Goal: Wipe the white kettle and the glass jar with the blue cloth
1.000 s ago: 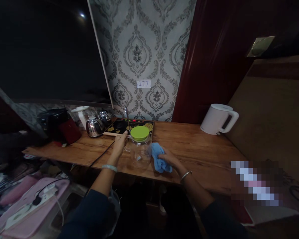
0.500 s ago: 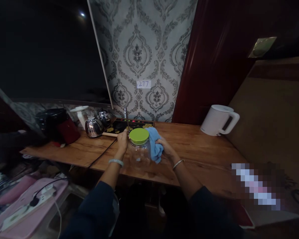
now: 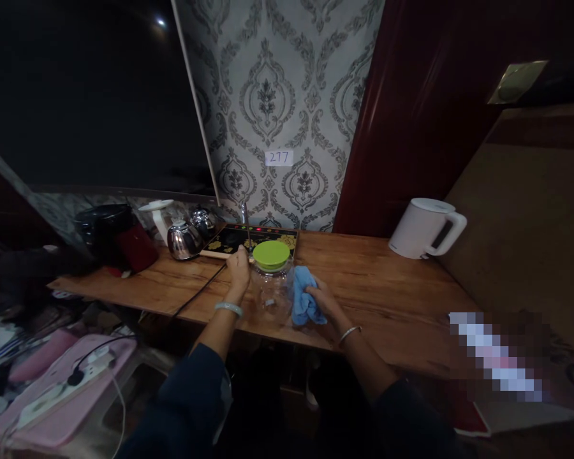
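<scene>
A clear glass jug [image 3: 270, 296] with a green lid [image 3: 271, 255] stands upright near the front of the wooden table [image 3: 363, 287]. My left hand [image 3: 240, 268] is closed at the jug's upper left side; its exact grip is partly hidden. Bunched in my right hand [image 3: 323, 298] is a blue cloth [image 3: 306, 296], held against or very near the jug's right side. Behind the jug lies a black tea stove with gold flowers [image 3: 229, 241], its thin metal spout [image 3: 245, 220] rising beside my left hand.
Two shiny metal teapots, one in front [image 3: 183, 239], sit left of the stove near a white-topped jug [image 3: 157, 213] and a black-and-red appliance [image 3: 117, 236]. A white electric kettle [image 3: 418, 228] stands back right. A power strip [image 3: 64, 389] lies on a pink stool [image 3: 71, 421], lower left.
My right hand has drawn the blue cloth down and slightly right, away from the lid's edge along the jug's side. My left hand keeps its place at the jug. The view has shifted slightly.
</scene>
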Demonstrator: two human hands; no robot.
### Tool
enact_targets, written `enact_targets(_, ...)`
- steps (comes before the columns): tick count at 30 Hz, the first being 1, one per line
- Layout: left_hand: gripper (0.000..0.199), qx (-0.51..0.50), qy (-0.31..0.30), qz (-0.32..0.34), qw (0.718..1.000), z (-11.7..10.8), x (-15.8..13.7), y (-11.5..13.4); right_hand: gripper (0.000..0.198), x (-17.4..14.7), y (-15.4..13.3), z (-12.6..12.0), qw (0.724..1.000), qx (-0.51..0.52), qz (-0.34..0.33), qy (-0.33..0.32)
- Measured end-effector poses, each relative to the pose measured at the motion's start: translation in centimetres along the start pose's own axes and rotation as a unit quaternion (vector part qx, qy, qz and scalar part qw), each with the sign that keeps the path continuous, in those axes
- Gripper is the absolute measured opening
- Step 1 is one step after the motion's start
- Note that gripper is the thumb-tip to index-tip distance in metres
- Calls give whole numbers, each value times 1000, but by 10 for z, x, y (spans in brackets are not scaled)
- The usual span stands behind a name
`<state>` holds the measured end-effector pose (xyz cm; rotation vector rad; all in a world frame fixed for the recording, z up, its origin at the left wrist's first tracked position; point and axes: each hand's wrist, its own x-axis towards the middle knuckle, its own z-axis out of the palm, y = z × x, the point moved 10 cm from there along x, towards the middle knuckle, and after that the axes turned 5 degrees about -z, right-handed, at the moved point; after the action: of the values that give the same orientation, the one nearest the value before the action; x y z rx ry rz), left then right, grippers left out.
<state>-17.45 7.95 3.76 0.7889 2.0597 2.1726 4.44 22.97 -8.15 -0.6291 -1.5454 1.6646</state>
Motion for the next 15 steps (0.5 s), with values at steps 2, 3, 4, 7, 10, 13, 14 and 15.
enact_targets(2,54,15,29,7,999,-6,-8,4,39,-6,-1,-11,999,-6,-12,32)
enact_targets(3,55,23,32,12,999,-8,-12,7,39,-11,-2,-17,998,-8,-20,52)
enact_targets(4,54,27,26,17,999,-8,-17,10,40,-16,-3,-23,997,-10,-29,73)
enact_targets(7,53,14,-29,19,999,-1,-33,15,47,-37,-13,-39,988,-24,-62,141)
enact_targets(10,52,-17,-85,-9,996,8,-51,11,60,-61,-42,-38,970,-70,-127,195)
enact_targets(13,52,-51,-127,-36,990,17,-72,9,66,-84,-89,-8,933,-173,-245,197)
enact_targets(14,52,-58,-139,-37,988,19,-79,11,66,-91,-101,6,915,-221,-283,185)
enact_targets(15,52,-63,-149,-34,986,22,-86,15,64,-96,-110,21,895,-268,-314,172)
